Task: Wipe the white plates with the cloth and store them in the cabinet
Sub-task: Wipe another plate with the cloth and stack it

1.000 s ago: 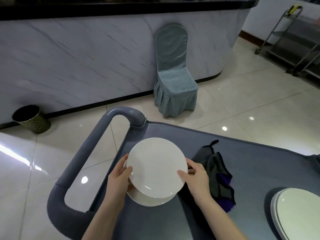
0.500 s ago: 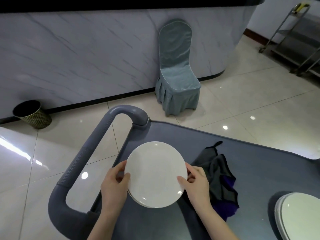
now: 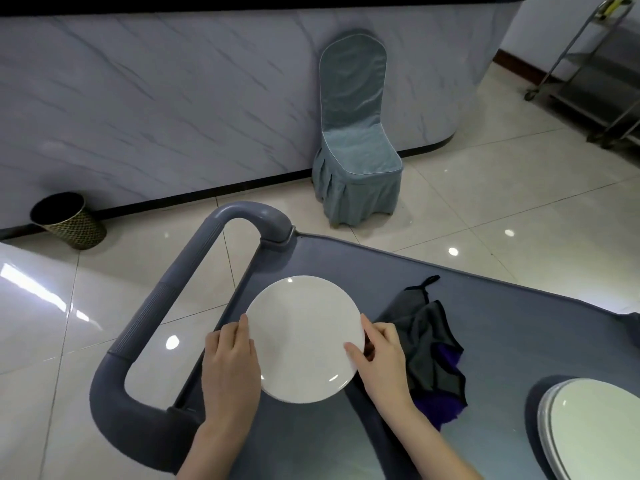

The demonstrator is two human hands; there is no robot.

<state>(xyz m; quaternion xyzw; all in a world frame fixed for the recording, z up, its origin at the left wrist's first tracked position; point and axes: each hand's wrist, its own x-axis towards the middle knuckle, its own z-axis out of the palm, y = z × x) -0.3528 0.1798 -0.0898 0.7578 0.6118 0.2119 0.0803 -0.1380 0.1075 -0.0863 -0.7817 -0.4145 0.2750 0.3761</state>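
A round white plate lies flat at the left end of the grey cart top, on the plate beneath it, which is now hidden. My left hand holds its left rim, fingers running along the edge. My right hand pinches the right rim, thumb on top and fingers curled beside it. The dark grey and purple cloth lies crumpled just right of my right hand. A second stack of white plates sits at the lower right of the cart.
The cart's curved grey handle loops out to the left. On the tiled floor beyond stand a blue-grey covered chair and a dark waste bin against the marble counter. A metal trolley stands at the far right.
The plate I held tilted above another plate has come down flat onto it, covering it. Both hands stayed on its rim and moved down with it.
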